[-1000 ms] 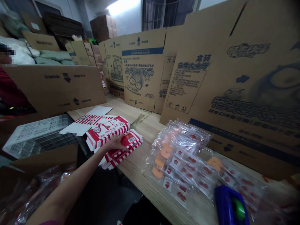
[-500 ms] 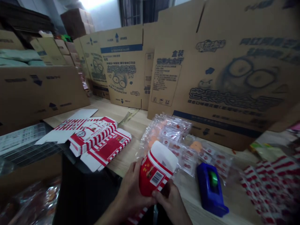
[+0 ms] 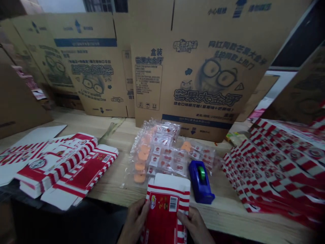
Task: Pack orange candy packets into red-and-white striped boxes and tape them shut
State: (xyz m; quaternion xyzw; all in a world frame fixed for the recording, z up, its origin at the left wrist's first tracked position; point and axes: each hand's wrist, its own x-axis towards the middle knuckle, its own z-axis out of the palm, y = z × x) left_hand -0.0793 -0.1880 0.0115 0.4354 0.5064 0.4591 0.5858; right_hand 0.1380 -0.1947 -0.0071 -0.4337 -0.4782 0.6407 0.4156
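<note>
A red and white striped carton [image 3: 162, 217] is held between my two hands at the table's front edge, its white end flap pointing away from me. My left hand [image 3: 135, 220] grips its left side and my right hand [image 3: 194, 223] its right side, with the thumb on the printed face. The carton's lower end runs out of view. Just beyond it lie clear plastic packets [image 3: 162, 152] with orange pieces and printed cards. A blue tape dispenser [image 3: 201, 183] with a green roll stands to the right of the carton.
Flattened striped cartons [image 3: 68, 162] are piled on the left of the wooden table [image 3: 114, 183]. A leaning stack of striped cartons [image 3: 276, 169] fills the right. Large brown cardboard boxes [image 3: 182, 84] wall off the back.
The view has swung to the right. The carton, tilted and bulging before, now faces me straighter and looks flatter. Both hands have shifted to its opposite sides.
</note>
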